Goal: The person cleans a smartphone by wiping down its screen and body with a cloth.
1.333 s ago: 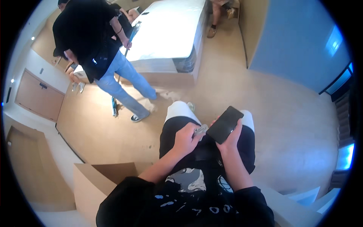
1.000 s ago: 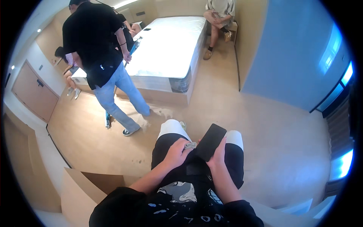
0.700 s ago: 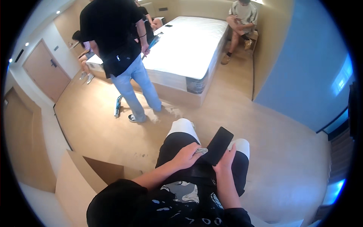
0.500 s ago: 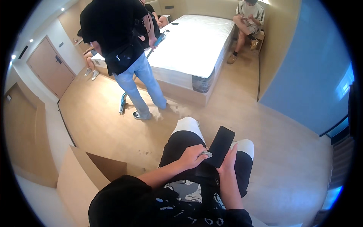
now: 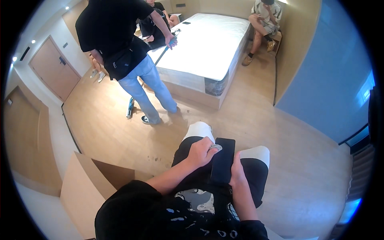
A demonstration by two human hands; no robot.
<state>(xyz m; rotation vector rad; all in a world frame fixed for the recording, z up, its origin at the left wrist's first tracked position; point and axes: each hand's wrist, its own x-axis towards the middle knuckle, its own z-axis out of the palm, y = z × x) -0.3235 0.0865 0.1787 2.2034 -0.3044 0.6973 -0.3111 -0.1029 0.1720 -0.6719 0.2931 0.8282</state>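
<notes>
Over my lap, my right hand (image 5: 237, 171) holds a black phone (image 5: 223, 162) by its right edge, with the thumb along the side and the other fingers hidden beneath. Its dark face is turned up and stands nearly straight in view. My left hand (image 5: 201, 153) is closed around a small crumpled greyish-white cloth (image 5: 216, 147), which pokes out between thumb and fingers. The cloth lies over the phone's upper left part; whether it presses on the surface I cannot tell.
A person (image 5: 116, 36) in black stands ahead, holding a long-handled floor mop (image 5: 130, 108). Behind is a bed with a white mattress (image 5: 200, 48). Another person (image 5: 265, 24) sits at the far right; others sit at the back left. A wooden cabinet (image 5: 86, 180) stands at my left.
The phone has turned from leaning right to nearly straight and shifted left. My left hand has moved up with the cloth. The standing person's arm has reached out to the right.
</notes>
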